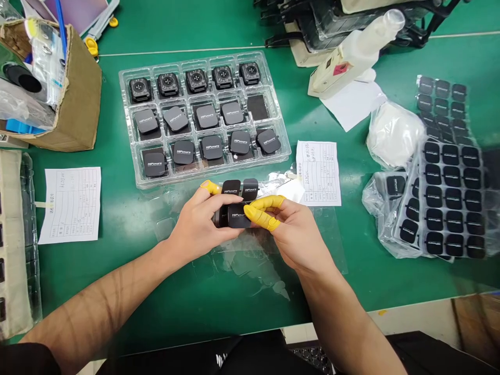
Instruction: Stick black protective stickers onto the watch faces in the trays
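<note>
My left hand [197, 219] is closed around the edges of a black smartwatch body [223, 215], mostly hidden by fingers and film. A black square protective film [236, 215] marked "HiFuture" covers its face. My right hand [289, 224], with yellow finger cots on its thumb and fingers, pinches the right side of this film. A yellow cot also covers a left fingertip. Just beyond my fingers, two more HiFuture films [231, 190] sit side by side, partly hidden. Behind them a clear plastic tray [207, 169] holds watches, the far row sensor side up, the nearer rows showing HiFuture films.
Film sheets [455, 198] lie at right beside a bagged white roll [396, 134]. A white bottle [353, 60] stands near stacked black trays [328, 31]. Paper forms [319, 174] flank the clear tray. A cardboard box [80, 99] of supplies occupies the far left.
</note>
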Demonstrator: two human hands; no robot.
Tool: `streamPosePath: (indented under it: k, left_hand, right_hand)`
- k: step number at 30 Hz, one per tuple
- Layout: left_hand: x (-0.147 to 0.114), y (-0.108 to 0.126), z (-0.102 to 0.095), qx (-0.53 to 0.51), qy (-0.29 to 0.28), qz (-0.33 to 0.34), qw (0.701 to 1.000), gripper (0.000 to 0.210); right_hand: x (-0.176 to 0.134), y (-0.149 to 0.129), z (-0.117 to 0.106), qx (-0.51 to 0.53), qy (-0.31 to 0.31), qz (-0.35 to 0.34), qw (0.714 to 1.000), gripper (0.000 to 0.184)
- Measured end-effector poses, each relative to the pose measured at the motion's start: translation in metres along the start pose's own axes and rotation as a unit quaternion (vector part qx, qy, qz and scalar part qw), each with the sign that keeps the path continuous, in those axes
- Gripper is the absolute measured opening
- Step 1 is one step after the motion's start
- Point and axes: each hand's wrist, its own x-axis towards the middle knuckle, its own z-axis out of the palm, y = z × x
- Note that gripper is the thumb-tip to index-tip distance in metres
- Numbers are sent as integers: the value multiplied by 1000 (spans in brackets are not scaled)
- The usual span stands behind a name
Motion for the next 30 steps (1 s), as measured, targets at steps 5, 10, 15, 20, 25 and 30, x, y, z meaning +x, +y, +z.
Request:
streamPosePath:
  k: [5, 10, 15, 20, 25, 30]
  left_hand:
    - [1, 1, 0, 1, 6, 7, 1000, 48]
    - [2, 3, -1, 4, -9, -5, 1000, 49]
    - [2, 2, -1, -1, -9, -13, 1000, 49]
    - [0, 0, 0, 0, -10, -14, 1000, 50]
    - [1, 1, -1, 2, -13, -16, 1000, 50]
    - [2, 2, -1, -4, -10, -8, 1000, 49]
  right_hand:
    - [1, -1, 1, -6, -3, 6, 1000, 37]
    - [2, 2, 0, -13, -8, -2, 1000, 36]
    - [2, 3, -3, -27, -19, -23, 999, 34]
    - [2, 0, -2, -8, -22, -12, 1000, 35]
    - [2, 1, 0, -7, -13, 0, 1000, 37]
    - [3, 2, 0, -1, -10, 2, 1000, 38]
